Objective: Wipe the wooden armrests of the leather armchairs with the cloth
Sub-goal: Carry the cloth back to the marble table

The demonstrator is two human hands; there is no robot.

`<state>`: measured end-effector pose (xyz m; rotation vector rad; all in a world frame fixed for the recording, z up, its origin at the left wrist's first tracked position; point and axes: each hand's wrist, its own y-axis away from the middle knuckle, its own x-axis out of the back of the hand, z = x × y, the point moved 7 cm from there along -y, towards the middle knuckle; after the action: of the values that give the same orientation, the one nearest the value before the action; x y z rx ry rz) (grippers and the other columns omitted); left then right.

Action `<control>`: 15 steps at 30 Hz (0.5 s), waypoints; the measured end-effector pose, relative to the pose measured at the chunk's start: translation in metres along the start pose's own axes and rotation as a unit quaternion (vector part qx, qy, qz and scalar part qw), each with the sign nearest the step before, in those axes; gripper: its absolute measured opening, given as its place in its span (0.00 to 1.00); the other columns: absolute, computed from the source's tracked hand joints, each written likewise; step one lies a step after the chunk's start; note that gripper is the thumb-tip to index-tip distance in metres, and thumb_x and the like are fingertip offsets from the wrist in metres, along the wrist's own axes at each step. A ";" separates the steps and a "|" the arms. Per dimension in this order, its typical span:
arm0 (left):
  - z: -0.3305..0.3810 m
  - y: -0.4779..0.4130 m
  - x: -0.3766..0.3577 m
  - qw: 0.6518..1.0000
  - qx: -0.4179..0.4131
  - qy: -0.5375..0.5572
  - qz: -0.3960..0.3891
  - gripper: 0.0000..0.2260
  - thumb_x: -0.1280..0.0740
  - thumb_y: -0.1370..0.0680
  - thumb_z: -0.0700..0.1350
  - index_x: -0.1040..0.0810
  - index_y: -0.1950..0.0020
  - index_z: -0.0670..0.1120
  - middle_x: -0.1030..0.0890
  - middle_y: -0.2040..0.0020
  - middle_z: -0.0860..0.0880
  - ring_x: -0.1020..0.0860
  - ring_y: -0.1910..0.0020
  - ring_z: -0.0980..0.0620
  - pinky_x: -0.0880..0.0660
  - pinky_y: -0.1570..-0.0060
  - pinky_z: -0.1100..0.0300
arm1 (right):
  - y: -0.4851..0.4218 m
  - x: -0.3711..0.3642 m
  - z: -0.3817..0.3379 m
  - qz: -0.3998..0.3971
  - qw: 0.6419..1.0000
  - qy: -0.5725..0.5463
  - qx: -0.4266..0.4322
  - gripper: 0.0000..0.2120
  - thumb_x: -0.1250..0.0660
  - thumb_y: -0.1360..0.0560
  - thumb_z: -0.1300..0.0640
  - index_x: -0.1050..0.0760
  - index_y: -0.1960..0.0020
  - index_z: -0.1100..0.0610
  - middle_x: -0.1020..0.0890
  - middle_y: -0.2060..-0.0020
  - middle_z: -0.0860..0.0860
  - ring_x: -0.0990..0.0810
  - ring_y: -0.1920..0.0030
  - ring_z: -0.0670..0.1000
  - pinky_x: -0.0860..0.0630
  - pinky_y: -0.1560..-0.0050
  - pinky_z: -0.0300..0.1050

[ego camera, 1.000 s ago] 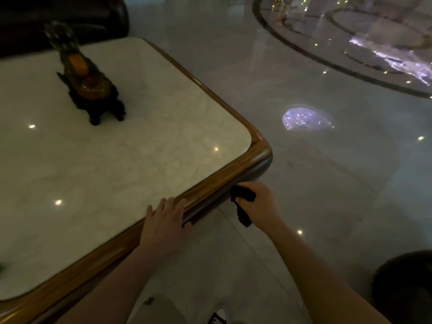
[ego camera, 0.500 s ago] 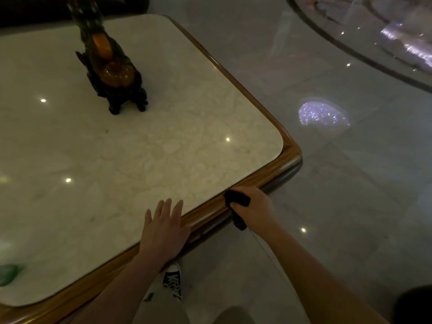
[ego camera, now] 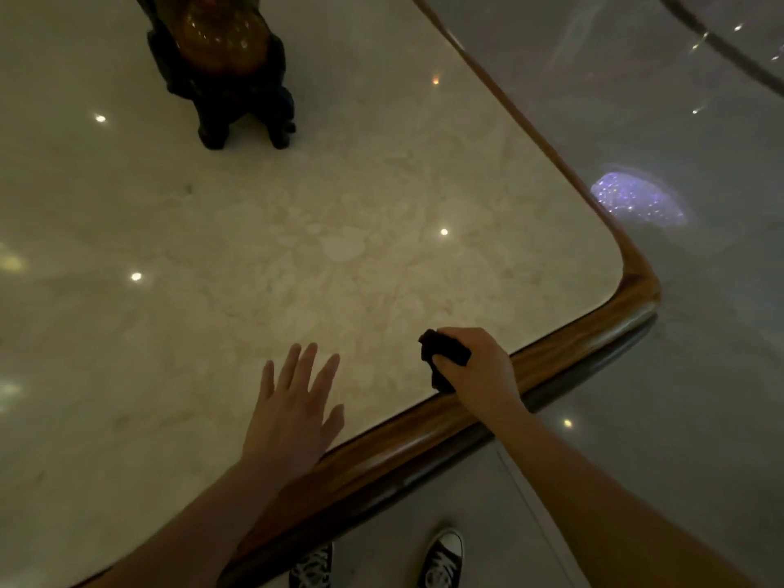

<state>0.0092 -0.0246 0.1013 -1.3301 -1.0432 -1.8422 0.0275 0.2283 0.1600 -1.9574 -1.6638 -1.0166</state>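
My right hand (ego camera: 477,369) is closed around a small dark cloth (ego camera: 443,354), which rests on the marble top just inside the wooden rim (ego camera: 564,350) of a low table. My left hand (ego camera: 295,411) lies flat on the marble with its fingers spread, holding nothing. It sits a little to the left of the cloth. No armchair or armrest is in view.
The marble table top (ego camera: 297,248) fills most of the view. A dark carved ornament (ego camera: 229,65) with an amber body stands at the far side. Polished stone floor (ego camera: 700,375) lies to the right. My two sneakers (ego camera: 441,558) stand below the table's near edge.
Both hands moved up from the wooden rim onto the marble top. The right hand brought the cloth with it. The view tilted down and closer to the table.
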 end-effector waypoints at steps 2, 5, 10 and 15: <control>-0.013 -0.019 -0.031 1.000 -0.012 -0.014 -0.002 0.30 0.50 0.21 0.62 0.41 0.22 0.49 0.38 0.22 0.40 0.44 0.22 0.39 0.42 0.29 0.34 | -0.025 -0.018 0.019 0.007 1.000 -0.009 0.007 0.05 0.30 0.21 0.57 0.18 0.52 0.48 0.18 0.62 0.43 0.19 0.63 0.39 0.28 0.65 0.27; -0.033 -0.041 -0.070 1.000 0.008 -0.017 0.000 0.32 0.55 0.20 0.64 0.38 0.23 0.48 0.37 0.23 0.38 0.42 0.23 0.37 0.43 0.30 0.31 | -0.057 -0.044 0.051 0.012 1.000 -0.018 -0.010 0.06 0.31 0.20 0.56 0.18 0.45 0.51 0.16 0.52 0.51 0.17 0.55 0.47 0.20 0.55 0.41; -0.035 -0.071 -0.101 0.999 0.039 0.006 0.009 0.32 0.55 0.21 0.65 0.38 0.22 0.50 0.38 0.23 0.37 0.43 0.23 0.35 0.45 0.31 0.28 | -0.084 -0.076 0.086 0.048 0.998 -0.029 -0.020 0.14 0.29 0.21 0.57 0.20 0.37 0.54 0.22 0.42 0.52 0.22 0.49 0.48 0.26 0.49 0.26; -0.033 -0.079 -0.114 0.999 0.044 -0.005 0.031 0.30 0.49 0.23 0.62 0.40 0.22 0.53 0.42 0.21 0.39 0.48 0.22 0.37 0.52 0.29 0.29 | -0.099 -0.096 0.102 0.044 0.997 0.058 0.008 0.23 0.29 0.22 0.53 0.27 0.29 0.53 0.29 0.30 0.52 0.29 0.33 0.55 0.30 0.34 0.47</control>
<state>-0.0391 -0.0099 -0.0323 -1.3061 -1.0644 -1.7269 -0.0429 0.2559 0.0056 -1.9047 -1.5063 -1.0592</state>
